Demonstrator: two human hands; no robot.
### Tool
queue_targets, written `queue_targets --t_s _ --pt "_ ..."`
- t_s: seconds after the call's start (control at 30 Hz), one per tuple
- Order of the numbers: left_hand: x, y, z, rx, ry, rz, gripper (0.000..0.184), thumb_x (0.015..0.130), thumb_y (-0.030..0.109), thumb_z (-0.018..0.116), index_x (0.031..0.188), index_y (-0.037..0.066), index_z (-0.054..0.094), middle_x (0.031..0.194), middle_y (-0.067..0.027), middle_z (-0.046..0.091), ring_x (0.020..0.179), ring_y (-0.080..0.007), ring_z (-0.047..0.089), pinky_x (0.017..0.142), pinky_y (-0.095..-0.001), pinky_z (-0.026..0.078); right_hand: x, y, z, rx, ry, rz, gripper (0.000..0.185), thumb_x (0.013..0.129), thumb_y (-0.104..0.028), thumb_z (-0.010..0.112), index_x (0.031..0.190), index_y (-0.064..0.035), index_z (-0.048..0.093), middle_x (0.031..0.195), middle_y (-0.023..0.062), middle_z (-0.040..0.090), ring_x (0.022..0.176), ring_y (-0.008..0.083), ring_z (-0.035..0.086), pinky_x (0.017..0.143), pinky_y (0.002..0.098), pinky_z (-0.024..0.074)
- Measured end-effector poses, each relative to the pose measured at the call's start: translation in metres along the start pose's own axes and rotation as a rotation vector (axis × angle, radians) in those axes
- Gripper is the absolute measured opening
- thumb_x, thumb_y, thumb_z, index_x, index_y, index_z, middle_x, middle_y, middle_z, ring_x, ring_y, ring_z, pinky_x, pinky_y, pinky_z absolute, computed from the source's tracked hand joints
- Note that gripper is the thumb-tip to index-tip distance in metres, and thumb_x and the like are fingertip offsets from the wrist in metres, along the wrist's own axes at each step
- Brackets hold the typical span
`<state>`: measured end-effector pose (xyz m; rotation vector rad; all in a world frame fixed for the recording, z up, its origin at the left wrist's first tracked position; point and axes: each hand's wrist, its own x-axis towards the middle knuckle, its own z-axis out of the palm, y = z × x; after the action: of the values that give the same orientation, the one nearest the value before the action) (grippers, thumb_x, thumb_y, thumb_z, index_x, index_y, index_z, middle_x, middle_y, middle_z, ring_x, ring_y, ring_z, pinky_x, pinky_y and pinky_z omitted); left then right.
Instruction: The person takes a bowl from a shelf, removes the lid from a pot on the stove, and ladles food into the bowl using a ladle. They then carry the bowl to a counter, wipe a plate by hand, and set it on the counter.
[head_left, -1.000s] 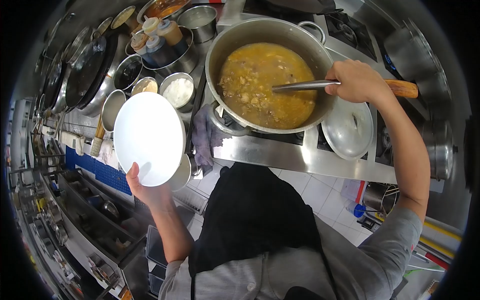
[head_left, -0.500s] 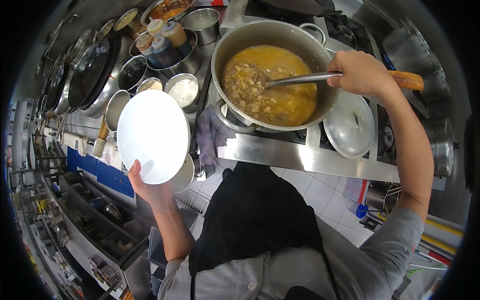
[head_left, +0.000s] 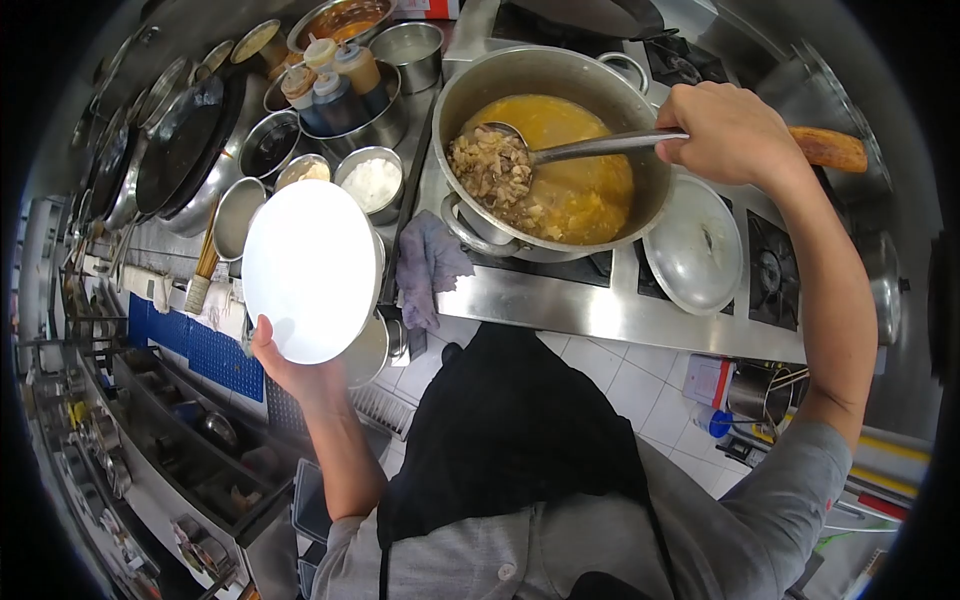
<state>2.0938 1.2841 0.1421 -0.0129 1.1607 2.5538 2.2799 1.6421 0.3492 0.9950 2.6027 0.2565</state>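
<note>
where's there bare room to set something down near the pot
In front of the pot, the steel ledge is bare right of the cloth, though narrow. The burner between the lid and right forearm looks free. Left of the pot, beyond the plate, it's crowded: bottles, pans, containers.

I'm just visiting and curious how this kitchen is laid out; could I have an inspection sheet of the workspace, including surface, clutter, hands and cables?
Surface: steel stove, cloth by its front edge.
Job's things: pot with yellowish liquid; ladle in it, carrying food pieces; white dish, tilted.
Clutter: squeeze bottles in a metal bowl; lid beside the pot.
Hands: left hand holds the white dish; right hand grips the ladle.
Cables: nothing seen.
Surroundings: tiled floor below, dark pans at left.
</note>
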Motion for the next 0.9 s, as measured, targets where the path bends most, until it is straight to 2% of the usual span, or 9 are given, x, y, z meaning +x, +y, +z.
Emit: queue_targets --t_s 0.2,0.3,0.4,0.43,0.5,0.7,0.83,0.9 --pt "0.005 0.001 -0.002 -0.03 -0.014 -0.031 0.068 0.093 0.046 0.048 0.145 0.002 0.042 0.14 -0.0129 0.055 0.126 -0.0304 0.056 0.105 -0.0439 0.048 -0.006 0.007 0.009 0.061 -0.009 -0.005 0.028 0.084 -0.03 0.074 0.103 -0.0092 0.071 0.099 0.0135 0.07 0.099 0.031 0.066 0.085 0.0433 0.0508" --pt "0.007 0.001 -0.001 -0.01 -0.017 -0.027 0.069 0.093 0.048 0.047 0.145 0.003 0.042 0.139 -0.0125 0.055 0.126 -0.03 0.056 0.103 -0.0438 0.049 -0.016 0.015 0.021 0.134 0.087 -0.036 0.028 0.084 -0.028 0.074 0.104 -0.0085 0.073 0.095 0.0141 0.071 0.095 0.0318 0.068 0.083 0.0432 0.0516" --pt "0.007 0.003 0.006 0.008 -0.041 -0.034 0.068 0.093 0.049 0.048 0.144 0.004 0.043 0.139 -0.0119 0.052 0.129 -0.0289 0.052 0.103 -0.0431 0.045 -0.029 0.007 0.021 0.133 0.08 -0.016 0.026 0.084 -0.025 0.073 0.103 -0.0078 0.075 0.091 0.0148 0.073 0.089 0.0331 0.069 0.081 0.0434 0.0522" --pt "0.008 0.003 0.008 0.014 -0.035 -0.033 0.068 0.093 0.049 0.048 0.144 0.004 0.042 0.14 -0.0119 0.052 0.129 -0.0291 0.052 0.103 -0.043 0.045 -0.034 0.005 0.023 0.122 0.123 -0.027 0.021 0.085 -0.026 0.072 0.098 -0.0088 0.075 0.089 0.0155 0.072 0.09 0.0333 0.07 0.083 0.0439 0.0535" --pt "0.01 0.003 0.013 0.03 -0.027 -0.037 0.069 0.093 0.049 0.048 0.145 0.004 0.042 0.14 -0.0119 0.052 0.129 -0.0293 0.052 0.104 -0.043 0.045 -0.041 -0.001 0.023 0.114 0.121 -0.004 0.021 0.086 -0.026 0.071 0.098 -0.009 0.075 0.089 0.0156 0.073 0.09 0.0333 0.07 0.082 0.0441 0.0535" --pt "0.014 0.003 0.017 -0.008 -0.016 -0.07 0.064 0.094 0.043 0.047 0.144 0.003 0.042 0.14 -0.0124 0.053 0.129 -0.0293 0.053 0.103 -0.0447 0.047 -0.052 0.001 0.031 0.153 0.102 0.038 0.022 0.087 -0.026 0.07 0.099 -0.0094 0.076 0.088 0.0164 0.072 0.089 0.0335 0.069 0.08 0.0445 0.0529" --pt "0.018 0.005 0.014 -0.063 -0.102 -0.085 0.061 0.094 0.037 0.05 0.142 0.001 0.044 0.137 -0.0133 0.055 0.127 -0.0285 0.055 0.103 -0.0447 0.049 -0.053 0.018 0.056 0.285 0.106 0.071 0.024 0.085 -0.027 0.072 0.101 -0.0104 0.077 0.087 0.0166 0.072 0.086 0.0329 0.07 0.077 0.0434 0.0523" --pt "0.019 0.006 0.015 -0.096 -0.129 -0.076 0.059 0.094 0.034 0.052 0.141 -0.001 0.044 0.136 -0.0138 0.056 0.126 -0.0282 0.057 0.103 -0.0447 0.05 -0.052 0.029 0.066 0.372 0.007 0.122 0.025 0.084 -0.027 0.074 0.102 -0.0104 0.077 0.086 0.0163 0.072 0.084 0.0324 0.069 0.076 0.0424 0.0519"
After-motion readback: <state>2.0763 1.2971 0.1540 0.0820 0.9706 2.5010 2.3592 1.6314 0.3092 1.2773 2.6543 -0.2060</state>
